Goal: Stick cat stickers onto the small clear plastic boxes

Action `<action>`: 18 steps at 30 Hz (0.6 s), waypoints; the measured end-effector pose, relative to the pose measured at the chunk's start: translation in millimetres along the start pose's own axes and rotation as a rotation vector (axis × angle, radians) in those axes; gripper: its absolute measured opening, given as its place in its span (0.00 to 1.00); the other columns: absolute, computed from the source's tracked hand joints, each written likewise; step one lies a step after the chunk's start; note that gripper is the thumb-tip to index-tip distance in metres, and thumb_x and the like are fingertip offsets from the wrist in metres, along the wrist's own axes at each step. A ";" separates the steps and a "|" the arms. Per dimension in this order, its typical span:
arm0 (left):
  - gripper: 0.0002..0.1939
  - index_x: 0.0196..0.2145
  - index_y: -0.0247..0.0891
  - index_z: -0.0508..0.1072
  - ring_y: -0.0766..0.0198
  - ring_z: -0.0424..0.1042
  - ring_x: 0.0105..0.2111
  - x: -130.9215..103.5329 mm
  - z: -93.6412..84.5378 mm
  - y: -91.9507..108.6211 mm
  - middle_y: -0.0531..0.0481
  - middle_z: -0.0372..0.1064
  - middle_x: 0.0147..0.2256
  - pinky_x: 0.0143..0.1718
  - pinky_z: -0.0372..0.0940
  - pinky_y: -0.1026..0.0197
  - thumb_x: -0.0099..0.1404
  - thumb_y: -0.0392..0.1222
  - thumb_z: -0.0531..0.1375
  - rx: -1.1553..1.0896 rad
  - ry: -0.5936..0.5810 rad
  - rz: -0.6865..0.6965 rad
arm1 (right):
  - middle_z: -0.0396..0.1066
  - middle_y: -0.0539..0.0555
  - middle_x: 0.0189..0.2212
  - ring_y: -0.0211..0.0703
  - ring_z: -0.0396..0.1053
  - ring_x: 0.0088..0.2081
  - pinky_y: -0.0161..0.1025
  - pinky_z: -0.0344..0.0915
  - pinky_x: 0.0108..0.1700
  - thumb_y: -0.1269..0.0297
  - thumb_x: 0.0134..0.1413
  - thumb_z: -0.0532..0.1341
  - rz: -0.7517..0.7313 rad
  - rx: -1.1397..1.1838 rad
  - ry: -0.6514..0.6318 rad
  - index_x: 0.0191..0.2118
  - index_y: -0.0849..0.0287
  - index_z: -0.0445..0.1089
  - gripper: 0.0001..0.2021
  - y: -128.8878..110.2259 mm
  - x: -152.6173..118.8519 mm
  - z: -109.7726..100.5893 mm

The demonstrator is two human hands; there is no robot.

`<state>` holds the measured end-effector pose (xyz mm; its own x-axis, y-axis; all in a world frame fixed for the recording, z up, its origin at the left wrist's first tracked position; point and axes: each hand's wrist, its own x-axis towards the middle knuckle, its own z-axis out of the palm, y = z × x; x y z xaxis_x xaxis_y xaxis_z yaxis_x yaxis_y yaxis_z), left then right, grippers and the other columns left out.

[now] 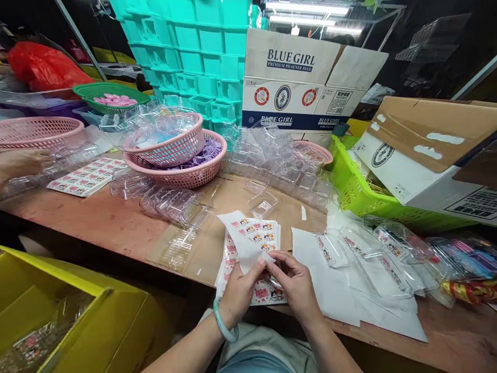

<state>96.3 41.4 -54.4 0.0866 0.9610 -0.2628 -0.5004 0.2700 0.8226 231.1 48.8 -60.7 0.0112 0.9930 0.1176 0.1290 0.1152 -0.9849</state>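
Note:
A stack of sticker sheets printed with cartoon cats and pink lettering lies before me at the table's front edge. The white backing of the top sheet is folded up toward me. My left hand pinches that folded sheet between thumb and fingers; a green bangle circles the wrist. Close against it, my right hand is closed at the same sheet's corner, thumb and forefinger together. Whether a loose sticker is between those fingers is hidden. Just beyond the stack sits a clear plastic case.
Clear cases with stickers lie on white paper at right. Pink baskets, piled clear cases and a green crate stand behind. Another person's hand is at far left, near more sticker sheets. A yellow box is lower left.

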 end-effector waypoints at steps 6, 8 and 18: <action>0.21 0.46 0.35 0.75 0.50 0.75 0.43 -9.9 2.5 -0.2 0.41 0.75 0.46 0.46 0.70 0.51 0.55 0.47 0.66 -0.042 0.006 -0.142 | 0.77 0.56 0.30 0.46 0.73 0.33 0.43 0.72 0.38 0.54 0.51 0.64 0.156 0.112 0.092 0.32 0.61 0.77 0.13 -4.7 0.7 -3.6; 0.20 0.45 0.34 0.75 0.51 0.76 0.41 -12.2 2.2 1.9 0.40 0.76 0.44 0.43 0.71 0.52 0.57 0.46 0.66 -0.063 0.017 -0.179 | 0.77 0.56 0.29 0.45 0.73 0.32 0.42 0.72 0.36 0.54 0.48 0.66 0.172 0.221 0.245 0.32 0.62 0.76 0.14 0.4 6.7 -8.6; 0.36 0.37 0.24 0.78 0.55 0.77 0.36 -50.6 -4.0 26.9 0.29 0.72 0.45 0.32 0.70 0.64 0.63 0.65 0.49 -0.329 -0.329 -0.742 | 0.75 0.54 0.42 0.47 0.71 0.45 0.53 0.64 0.55 0.71 0.54 0.62 -0.533 -0.321 0.633 0.43 0.56 0.73 0.10 -23.1 11.5 -45.2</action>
<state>75.1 -0.2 -20.9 0.7073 0.5263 -0.4719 -0.4351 0.8503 0.2960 273.0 56.5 -30.8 0.4041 0.5978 0.6924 0.5447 0.4508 -0.7072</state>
